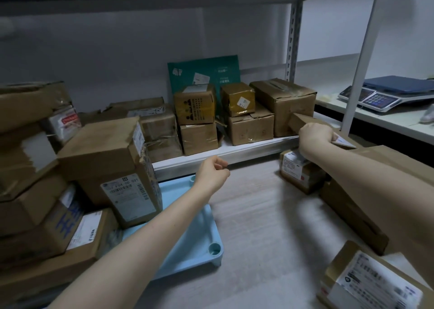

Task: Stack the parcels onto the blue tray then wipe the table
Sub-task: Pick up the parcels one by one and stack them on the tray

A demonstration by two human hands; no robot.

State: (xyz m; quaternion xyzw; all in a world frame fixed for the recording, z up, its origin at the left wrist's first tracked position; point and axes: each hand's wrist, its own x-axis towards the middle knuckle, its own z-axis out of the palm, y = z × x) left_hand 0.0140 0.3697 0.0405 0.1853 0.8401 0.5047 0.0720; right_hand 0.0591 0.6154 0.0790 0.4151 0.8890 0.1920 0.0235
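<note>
Right hand (315,139) grips a slim brown cardboard parcel (303,121) (white label showing). Left hand (212,176), curled and empty, hovers over the light-blue plastic tray (195,233).

The right hand (315,138) grips a flat brown parcel (303,121) from above, holding it in the air just in front of the shelf (234,150) edge. The left hand (212,173) hovers over the far end of the blue tray (187,226), fingers curled and holding nothing. A tall box (110,165) with a printed label covers the tray's left part. On the pale table (258,214), a small parcel (298,171) lies under the right forearm, and a labelled parcel (371,283) sits at the near right corner. Cardboard boxes crowd the shelf, with a green mailer (204,72) upright behind them. A weighing scale (387,94) rests on a counter at far right.
</note>
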